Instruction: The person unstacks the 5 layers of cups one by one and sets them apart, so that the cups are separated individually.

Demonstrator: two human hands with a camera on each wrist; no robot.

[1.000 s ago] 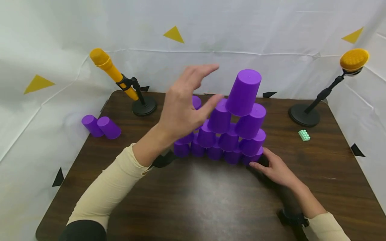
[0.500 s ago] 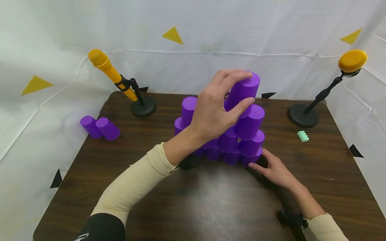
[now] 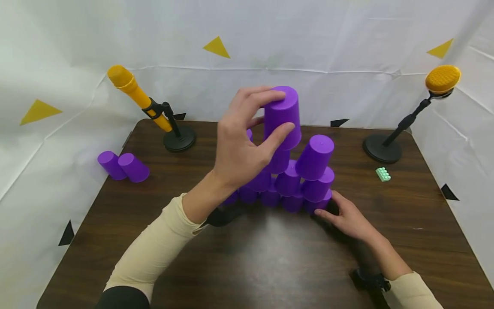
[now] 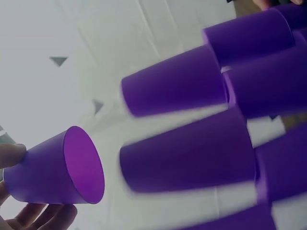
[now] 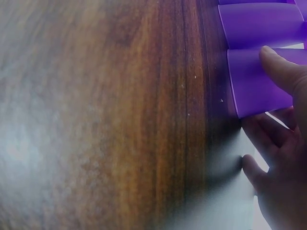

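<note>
My left hand (image 3: 243,143) grips a purple cup (image 3: 283,118) that is upside down above the pyramid of purple cups (image 3: 288,182). In the left wrist view, this held cup (image 4: 43,175) is apart from the stacked cups (image 4: 187,151), its open mouth facing them. At the pyramid's lower right corner, my right hand (image 3: 349,219) holds the end cup (image 3: 317,206) of the bottom row. The right wrist view has the thumb against that cup (image 5: 256,81) and the fingers at its other side. My left hand and forearm hide the pyramid's left part in the head view.
Two purple cups (image 3: 133,167) stand together at the table's left edge. A yellow microphone on a stand (image 3: 135,92) is at the back left, another round yellow microphone (image 3: 441,79) at the back right. A mint-green toy brick (image 3: 383,174) lies to the right.
My left hand reached right, took hold of the top cup, and lifted it off to the left. The right-hand cup below it now stands uncovered. My right hand stays at the bottom corner.
</note>
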